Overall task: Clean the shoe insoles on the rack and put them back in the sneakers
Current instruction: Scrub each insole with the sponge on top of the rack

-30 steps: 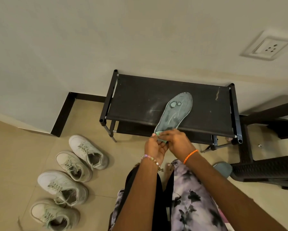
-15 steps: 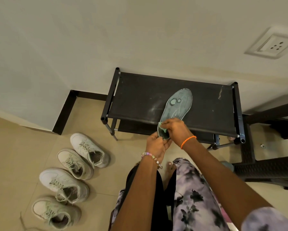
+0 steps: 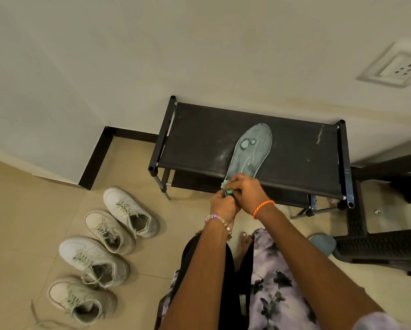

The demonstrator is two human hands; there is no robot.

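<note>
A person's two forearms reach forward over patterned trousers (image 3: 278,289) toward a black shoe rack (image 3: 199,139) set against a pale wall (image 3: 152,44). The left hand (image 3: 222,206), a beaded bracelet (image 3: 217,220) at its wrist, curls its fingers around the heel end of a grey-green insole (image 3: 251,151) at the rack's front edge. The right hand (image 3: 246,190), wearing an orange cord (image 3: 263,207), has its fingers bent and pressed together over a small green cloth (image 3: 225,185) on that same heel end; the two hands touch.

The insole lies on the top shelf, right of centre, heel overhanging the front edge, toe pointing toward the back edge and slightly right, so its long axis runs front to back on a slight slant. Pale streaks mark the fabric to its left.

On the tiled floor (image 3: 21,222), left of the person, four white sneakers (image 3: 128,211) stand in a slanted row, toes away from the rack. A dark woven chair (image 3: 378,244) stands right of the rack, and a wall socket (image 3: 401,67) sits high at right.
</note>
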